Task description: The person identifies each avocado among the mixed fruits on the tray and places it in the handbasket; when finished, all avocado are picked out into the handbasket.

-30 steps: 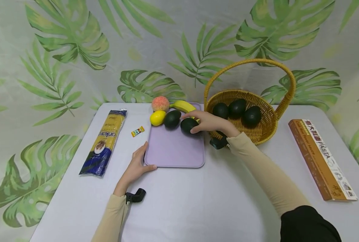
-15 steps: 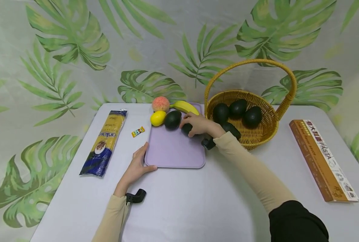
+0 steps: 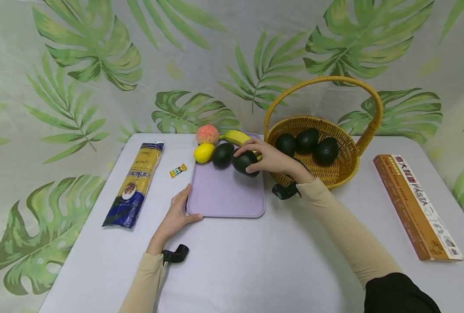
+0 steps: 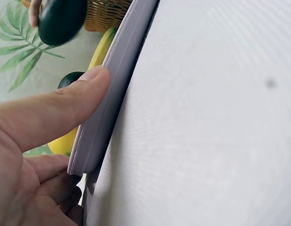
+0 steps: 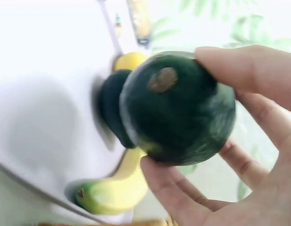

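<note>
My right hand [image 3: 272,157] pinches a dark green avocado [image 5: 176,110] between thumb and fingertips. In the left wrist view this avocado [image 4: 62,21] is raised above the tray. My left hand [image 3: 178,213] holds the near left corner of the lilac tray [image 3: 225,198], its thumb [image 4: 84,92] along the rim and fingers around the side. A second avocado [image 3: 222,155] lies on the tray beside a yellow lemon [image 3: 204,153]. Behind them are a peach [image 3: 207,134] and a banana [image 3: 235,137], whose right end is partly hidden by my right hand.
A wicker basket [image 3: 351,163] with a tall handle and several avocados [image 3: 325,150] stands right of the tray, partly behind my right wrist. Left are a small wrapped candy [image 3: 178,170] and a pasta bag [image 3: 135,184]. A pasta box [image 3: 417,206] lies far right.
My right hand reached lower over the avocado half a second ago; now it has drawn back to the right and the avocado is lifted in its grip. My left hand has stayed put.
</note>
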Tool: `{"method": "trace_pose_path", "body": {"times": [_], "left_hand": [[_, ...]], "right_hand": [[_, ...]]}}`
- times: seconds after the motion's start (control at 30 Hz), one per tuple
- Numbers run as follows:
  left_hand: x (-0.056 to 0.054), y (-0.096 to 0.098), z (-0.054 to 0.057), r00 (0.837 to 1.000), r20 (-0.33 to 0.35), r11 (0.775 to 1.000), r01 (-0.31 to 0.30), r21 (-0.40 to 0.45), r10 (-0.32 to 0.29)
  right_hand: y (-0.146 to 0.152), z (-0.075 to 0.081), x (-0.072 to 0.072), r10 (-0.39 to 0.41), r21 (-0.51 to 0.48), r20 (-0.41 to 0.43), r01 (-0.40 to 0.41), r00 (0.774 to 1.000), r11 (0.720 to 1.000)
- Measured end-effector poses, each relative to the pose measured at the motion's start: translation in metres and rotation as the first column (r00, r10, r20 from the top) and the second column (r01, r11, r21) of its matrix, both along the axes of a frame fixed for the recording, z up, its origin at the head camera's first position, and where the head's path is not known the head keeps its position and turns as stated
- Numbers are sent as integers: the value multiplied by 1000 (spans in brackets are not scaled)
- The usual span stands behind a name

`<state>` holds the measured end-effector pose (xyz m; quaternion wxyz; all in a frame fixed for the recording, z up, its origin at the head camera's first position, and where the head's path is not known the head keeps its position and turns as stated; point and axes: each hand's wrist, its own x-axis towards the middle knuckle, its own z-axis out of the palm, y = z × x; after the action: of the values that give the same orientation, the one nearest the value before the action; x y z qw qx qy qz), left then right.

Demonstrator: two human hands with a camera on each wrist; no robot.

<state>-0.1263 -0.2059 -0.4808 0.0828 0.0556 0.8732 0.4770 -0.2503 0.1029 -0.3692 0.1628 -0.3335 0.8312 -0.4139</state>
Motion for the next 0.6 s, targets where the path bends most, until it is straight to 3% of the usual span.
{"method": "trace_pose_path", "body": {"times": [0.17, 0.37, 0.6], "left_hand": [[0, 0, 1, 1000, 10, 1000, -1, -1, 1], [0, 0, 0, 1000, 12, 1000, 7, -2, -7], [0, 0, 0, 1000, 7, 1000, 14, 5, -14]], "right_hand": [[34, 11, 9, -48, -132, 78, 58, 996, 990], [82, 13, 16, -144, -195, 122, 166, 982, 967], [131, 5, 19, -292, -240, 42, 293, 955, 925]]}}
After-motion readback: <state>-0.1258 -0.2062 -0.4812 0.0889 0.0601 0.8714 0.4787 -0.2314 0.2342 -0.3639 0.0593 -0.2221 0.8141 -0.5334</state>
